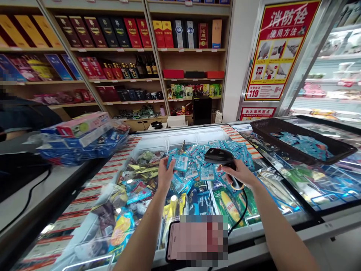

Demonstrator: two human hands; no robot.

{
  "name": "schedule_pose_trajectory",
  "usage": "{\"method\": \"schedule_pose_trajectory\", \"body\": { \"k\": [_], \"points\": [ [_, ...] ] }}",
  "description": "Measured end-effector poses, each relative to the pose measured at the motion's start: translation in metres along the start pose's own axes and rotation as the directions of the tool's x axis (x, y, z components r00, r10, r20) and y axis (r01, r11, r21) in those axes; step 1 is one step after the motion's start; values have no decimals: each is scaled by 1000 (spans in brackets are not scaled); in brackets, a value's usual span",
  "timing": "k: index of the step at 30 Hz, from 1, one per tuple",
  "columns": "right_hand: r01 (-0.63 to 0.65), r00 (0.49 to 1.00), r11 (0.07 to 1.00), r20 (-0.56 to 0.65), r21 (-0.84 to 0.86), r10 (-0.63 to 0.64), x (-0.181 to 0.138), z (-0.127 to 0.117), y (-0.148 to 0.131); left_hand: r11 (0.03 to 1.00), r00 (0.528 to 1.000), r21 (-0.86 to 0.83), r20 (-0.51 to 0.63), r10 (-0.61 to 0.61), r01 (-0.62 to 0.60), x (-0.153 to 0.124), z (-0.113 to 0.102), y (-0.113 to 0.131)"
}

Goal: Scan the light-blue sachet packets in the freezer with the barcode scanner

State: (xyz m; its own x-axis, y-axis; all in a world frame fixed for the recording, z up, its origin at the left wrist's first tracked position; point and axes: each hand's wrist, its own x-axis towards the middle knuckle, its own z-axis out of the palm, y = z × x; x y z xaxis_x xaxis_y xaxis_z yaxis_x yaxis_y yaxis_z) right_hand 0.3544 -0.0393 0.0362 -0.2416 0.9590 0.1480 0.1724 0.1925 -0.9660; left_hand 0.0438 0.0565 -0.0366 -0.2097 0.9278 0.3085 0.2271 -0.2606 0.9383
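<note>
Nearest my head camera is a phone [175, 244], partly blurred out; I cannot tell what supports it. Beyond it, I have the left hand [166, 174] pinched shut over one blue packet [181, 163], thumb and fingers on its left edge, its white label panel turned up. The right hand [241, 174] is wrapped round the handle of a black barcode scanner [218, 156], whose head points left, just beside that packet and apart from it. A black cable [247, 203] loops down from the handle.

Under both hands lies a heap of blue packets [207, 173], apparently on the glass top of the chest freezer [152, 143]. To the right, a dark tray [263, 133] holds more blue packets [306, 145]. I'd judge the work partway along: one packet is up at the scanner and many lie loose. I can't tell which have been read, the tray's included.

To the left sit bagged boxes [81, 139], near a person in a dark sleeve [34, 113]. Farthest back, I see shelves of boxed bottles and a fire-hydrant poster [282, 49].
</note>
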Motion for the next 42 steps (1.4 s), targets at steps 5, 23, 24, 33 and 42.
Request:
{"method": "schedule_pose_trajectory", "body": {
  "k": [5,23,24,33,42],
  "points": [
    [-19,992,990,-128,-141,1,4,5,6,986,994,-163,105,-25,42,5,4,1],
    [50,978,812,-136,-582,-157,15,40,18,999,997,-33,77,-32,34,5,7,1],
    [47,978,803,-135,-595,-158,15,41,20,999,997,-36,75,-31,33,6,7,1],
    [32,979,760,-131,-649,-153,17,44,24,999,995,-15,82,-48,50,4,8,7],
    [33,980,759,-129,-650,-153,18,43,25,998,994,16,90,-58,57,4,8,7]
  ]
}}
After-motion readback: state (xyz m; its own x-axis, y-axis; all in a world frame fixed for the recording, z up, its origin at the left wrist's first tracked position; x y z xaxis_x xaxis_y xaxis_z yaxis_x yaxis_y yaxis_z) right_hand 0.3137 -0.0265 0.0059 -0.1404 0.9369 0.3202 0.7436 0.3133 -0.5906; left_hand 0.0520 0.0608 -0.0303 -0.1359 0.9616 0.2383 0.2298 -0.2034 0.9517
